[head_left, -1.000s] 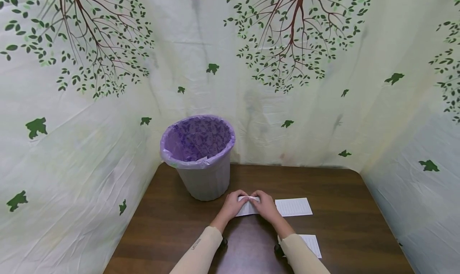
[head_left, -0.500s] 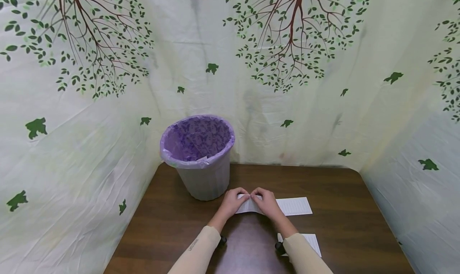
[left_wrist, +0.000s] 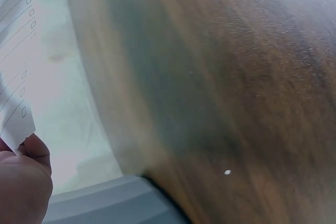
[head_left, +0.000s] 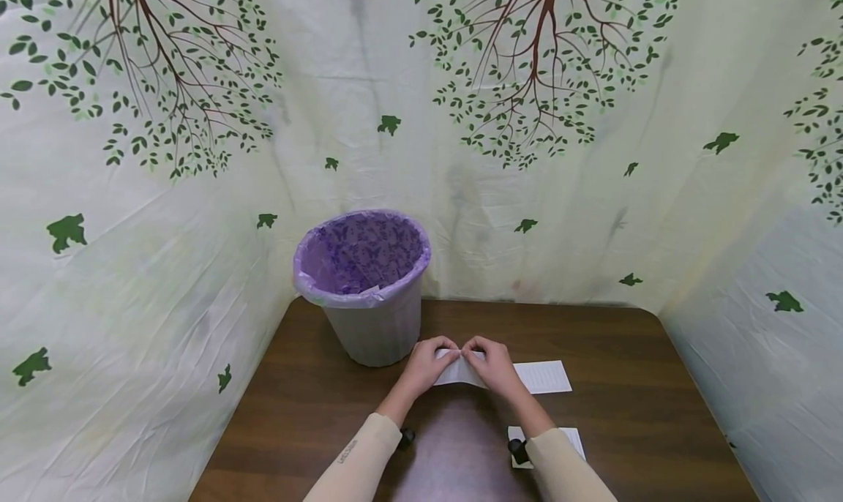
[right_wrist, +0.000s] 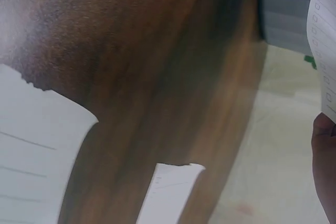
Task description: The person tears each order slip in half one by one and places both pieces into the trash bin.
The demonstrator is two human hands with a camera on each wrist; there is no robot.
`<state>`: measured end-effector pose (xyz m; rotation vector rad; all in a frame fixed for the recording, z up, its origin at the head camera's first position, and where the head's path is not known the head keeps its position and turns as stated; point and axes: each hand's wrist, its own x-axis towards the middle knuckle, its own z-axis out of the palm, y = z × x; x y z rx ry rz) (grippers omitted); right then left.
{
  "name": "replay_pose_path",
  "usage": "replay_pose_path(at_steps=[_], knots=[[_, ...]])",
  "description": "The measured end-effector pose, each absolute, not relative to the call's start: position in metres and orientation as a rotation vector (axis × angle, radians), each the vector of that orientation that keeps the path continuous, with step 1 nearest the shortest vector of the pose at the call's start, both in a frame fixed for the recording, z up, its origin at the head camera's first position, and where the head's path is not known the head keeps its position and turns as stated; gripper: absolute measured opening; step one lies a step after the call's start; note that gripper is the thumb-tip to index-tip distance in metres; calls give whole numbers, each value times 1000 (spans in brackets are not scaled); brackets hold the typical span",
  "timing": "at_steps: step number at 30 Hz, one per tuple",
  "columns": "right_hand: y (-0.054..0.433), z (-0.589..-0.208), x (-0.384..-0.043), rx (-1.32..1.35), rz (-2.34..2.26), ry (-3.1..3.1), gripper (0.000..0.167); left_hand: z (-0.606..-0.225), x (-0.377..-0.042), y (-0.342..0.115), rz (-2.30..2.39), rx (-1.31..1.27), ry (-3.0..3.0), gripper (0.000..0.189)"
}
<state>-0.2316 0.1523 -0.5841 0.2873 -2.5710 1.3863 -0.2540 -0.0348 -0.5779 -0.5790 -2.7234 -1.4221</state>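
My left hand (head_left: pixel 424 366) and right hand (head_left: pixel 493 366) pinch a strip of lined paper (head_left: pixel 459 373) at its top edge, thumbs and fingertips almost meeting at the middle. The paper is raised over the table and bends down to either side. In the left wrist view, the lined paper (left_wrist: pixel 14 61) shows a column of small checkboxes, and one corner looks ragged between thumb and finger. From the right wrist, the same checkbox column runs along the paper's edge (right_wrist: pixel 326 40) above my thumb. Most of the fingers are hidden behind the paper.
A grey bin (head_left: pixel 378 335) with a purple liner (head_left: pixel 303 282) stands behind my left hand, a bit of white paper inside. Right of my hands lies a lined strip (head_left: pixel 545 377); nearer is another torn-edged sheet (right_wrist: pixel 31 129), partly under my right forearm. A tiny white scrap (left_wrist: pixel 227 172) lies on the wooden table.
Both hands have risen slightly and moved a little away from me with the paper, which bends more at the middle. My right forearm has shifted slightly right.
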Motion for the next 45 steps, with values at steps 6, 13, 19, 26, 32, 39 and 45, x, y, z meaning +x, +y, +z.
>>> replay_pose_path(at_steps=[6, 13, 19, 26, 32, 39, 45], knots=[[153, -569, -225, 338, 1376, -2546, 9, -564, -247, -38, -1402, -642, -2669, 11], [155, -554, -213, 446, 1344, -2467, 8, -549, -236, -43, -1384, -722, -2594, 9], [156, -541, -201, 483, 1372, -2401, 9, -539, -228, -43, -1420, -775, -2523, 7], [158, -531, -188, 424, 1473, -2426, 8, -528, -216, -42, -1463, -833, -2442, 5], [161, -522, -174, 340, 1674, -2461, 7, -521, -205, -42, -1462, -908, -2393, 6], [165, -512, -163, 345, 1761, -2471, 7, -514, -196, -40, -1462, -969, -2296, 5], [166, -506, -156, 321, 1869, -2487, 12, -510, -187, -40, -1455, -989, -2239, 7]])
